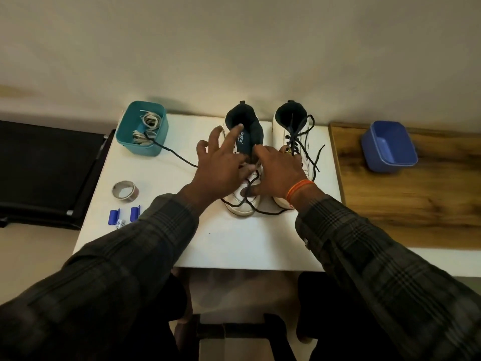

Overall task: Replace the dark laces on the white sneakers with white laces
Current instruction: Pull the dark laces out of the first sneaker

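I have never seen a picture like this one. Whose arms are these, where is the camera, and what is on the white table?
There is no machine: a person wears the camera on the head, looking down at their own arms. Both hands work on the left sneaker: the left hand and the right hand are at its dark lace, though what each grips is hidden. The right sneaker is partly unlaced. On the white table are also a teal box holding white laces, a tape roll, and small blue pieces. A blue box sits aside.

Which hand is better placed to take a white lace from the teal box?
Probably the left hand: the teal box with the white laces stands on its side. The right hand would have to cross over.
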